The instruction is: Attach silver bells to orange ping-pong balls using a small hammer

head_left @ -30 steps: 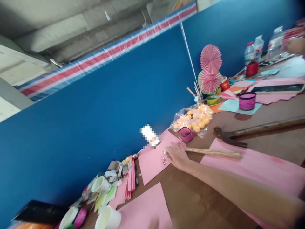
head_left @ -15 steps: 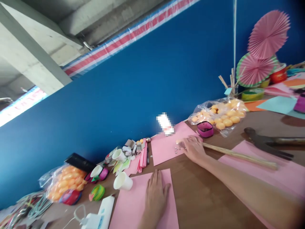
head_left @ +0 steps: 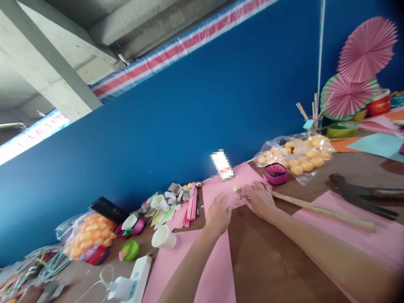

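Both your hands are down on the far pink sheet point(head_left: 221, 190), which lies on the brown table point(head_left: 265, 261) just in front of the blue wall point(head_left: 151, 126). Your left hand point(head_left: 218, 214) sits palm down at the near edge of that sheet, fingers bent under and hidden from this angle, so you cannot tell whether it pinches anything or only presses the paper. Your right hand point(head_left: 260, 200) is just beside it, fingers stretched toward the small metal bits point(head_left: 239, 194) scattered on the sheet; the fingertips touch or nearly touch them, and whether one is gripped cannot be told. The heel of that hand covers the near end of the bundle of thin sticks point(head_left: 318, 209), which runs off to your right across the table and onto another pink sheet point(head_left: 356, 235). Just beyond your right hand stands a small pink box point(head_left: 275, 173), and behind it a clear bag of orange balls point(head_left: 298, 158). A hammer point(head_left: 356, 192) lies beyond the sticks, apart from them. Under your left forearm lies a nearer pink sheet point(head_left: 217, 277), with a white paper cup point(head_left: 163, 237) tipped on its side at its left edge. Pink pleated paper fans point(head_left: 366, 50) stand against the wall far to your right.
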`<state>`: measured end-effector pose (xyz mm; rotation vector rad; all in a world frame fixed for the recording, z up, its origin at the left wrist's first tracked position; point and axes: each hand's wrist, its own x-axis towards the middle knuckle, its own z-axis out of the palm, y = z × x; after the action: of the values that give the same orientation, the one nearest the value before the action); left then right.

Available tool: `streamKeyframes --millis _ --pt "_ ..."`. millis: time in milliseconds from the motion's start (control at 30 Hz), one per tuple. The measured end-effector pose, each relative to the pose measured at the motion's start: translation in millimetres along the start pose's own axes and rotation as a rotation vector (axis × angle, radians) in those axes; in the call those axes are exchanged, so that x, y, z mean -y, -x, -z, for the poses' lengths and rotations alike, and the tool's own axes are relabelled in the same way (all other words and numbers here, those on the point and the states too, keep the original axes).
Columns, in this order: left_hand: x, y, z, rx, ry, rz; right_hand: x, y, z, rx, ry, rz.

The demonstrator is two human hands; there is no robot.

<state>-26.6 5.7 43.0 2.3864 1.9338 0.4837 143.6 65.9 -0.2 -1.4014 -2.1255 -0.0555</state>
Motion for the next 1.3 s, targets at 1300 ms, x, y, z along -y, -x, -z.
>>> streamKeyframes --millis 1300 --pt "3.6 -21.5 -45.6 -0.271 1.808 0.367 -4.9 -3.6 -0.9 -0.010 -0.070 0.096"
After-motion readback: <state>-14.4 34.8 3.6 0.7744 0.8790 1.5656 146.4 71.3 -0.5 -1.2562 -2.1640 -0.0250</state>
